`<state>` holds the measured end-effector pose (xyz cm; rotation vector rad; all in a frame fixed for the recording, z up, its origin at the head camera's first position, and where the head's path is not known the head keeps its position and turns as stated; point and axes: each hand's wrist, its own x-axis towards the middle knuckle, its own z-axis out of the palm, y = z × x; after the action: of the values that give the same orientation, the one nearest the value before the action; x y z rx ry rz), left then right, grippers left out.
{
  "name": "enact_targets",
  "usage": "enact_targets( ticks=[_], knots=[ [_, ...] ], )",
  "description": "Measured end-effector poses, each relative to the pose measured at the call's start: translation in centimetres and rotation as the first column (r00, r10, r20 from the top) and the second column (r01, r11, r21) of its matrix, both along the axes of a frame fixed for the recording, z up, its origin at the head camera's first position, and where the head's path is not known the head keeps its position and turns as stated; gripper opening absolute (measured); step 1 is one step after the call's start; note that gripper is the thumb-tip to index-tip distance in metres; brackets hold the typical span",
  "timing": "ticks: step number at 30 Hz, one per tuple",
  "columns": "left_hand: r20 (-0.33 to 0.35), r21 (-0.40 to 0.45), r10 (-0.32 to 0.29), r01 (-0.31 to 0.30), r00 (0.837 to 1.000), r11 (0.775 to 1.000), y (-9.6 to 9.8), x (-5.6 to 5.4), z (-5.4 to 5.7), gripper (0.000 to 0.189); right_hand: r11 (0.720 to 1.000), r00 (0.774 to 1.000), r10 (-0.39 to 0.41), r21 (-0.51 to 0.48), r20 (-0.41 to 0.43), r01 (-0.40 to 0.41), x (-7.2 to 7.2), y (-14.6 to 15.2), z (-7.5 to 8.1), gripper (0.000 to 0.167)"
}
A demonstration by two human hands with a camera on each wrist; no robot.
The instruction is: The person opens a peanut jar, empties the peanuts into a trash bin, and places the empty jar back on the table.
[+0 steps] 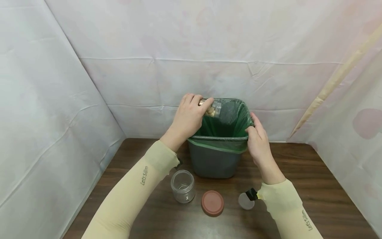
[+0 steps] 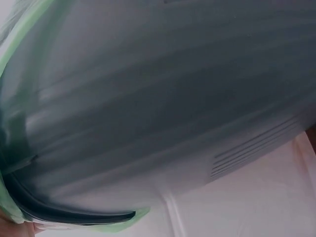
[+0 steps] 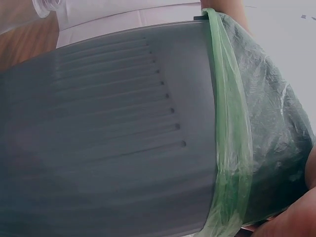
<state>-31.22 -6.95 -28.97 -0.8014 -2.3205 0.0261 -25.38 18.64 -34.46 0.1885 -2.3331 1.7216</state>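
My left hand [image 1: 188, 114] holds a small clear jar [image 1: 217, 109] on its side over the left part of the bin's mouth, with several tan pieces [image 1: 211, 112] inside it. Below stands a grey bin [image 1: 213, 162] lined with a green plastic bag [image 1: 218, 146], whose edge folds over the rim. At the right, my right hand [image 1: 259, 141] grips that rim, thumb on the near side. The bin's wall [image 2: 158, 94] fills most of the left wrist view. Lined rim [image 3: 232, 123] and part of my right hand [image 3: 291, 217] show in the right wrist view.
In front of the bin, an open clear jar [image 1: 183, 187] stands on the dark wooden table [image 1: 167, 225]. To its right lie a reddish-brown lid [image 1: 212, 203] and a small whitish disc [image 1: 245, 202], partly behind a black wrist mount [image 1: 251, 194]. Pale cloth walls [image 1: 209, 79] enclose the table.
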Motion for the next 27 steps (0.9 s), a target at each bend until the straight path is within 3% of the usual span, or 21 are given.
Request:
enact_targets(
  ticks=[9,18,27],
  knots=[
    [0.033,-0.069,0.03,-0.028,0.999,0.997,0.31,-0.09,0.11,0.051,1.0,1.0,-0.004,0.001,0.002,0.004,-0.12,0.17,-0.09,0.068],
    [0.001,-0.108,-0.002,0.002,1.0,0.994,0.34,-0.2,0.12,0.054,1.0,1.0,-0.003,-0.001,-0.015,0.003,-0.14,0.14,-0.2,0.068],
    [0.022,-0.116,-0.021,0.023,1.0,0.993,0.41,-0.11,0.22,0.053,1.0,1.0,-0.007,0.003,-0.011,0.007,-0.15,0.08,-0.21,0.068]
  ],
)
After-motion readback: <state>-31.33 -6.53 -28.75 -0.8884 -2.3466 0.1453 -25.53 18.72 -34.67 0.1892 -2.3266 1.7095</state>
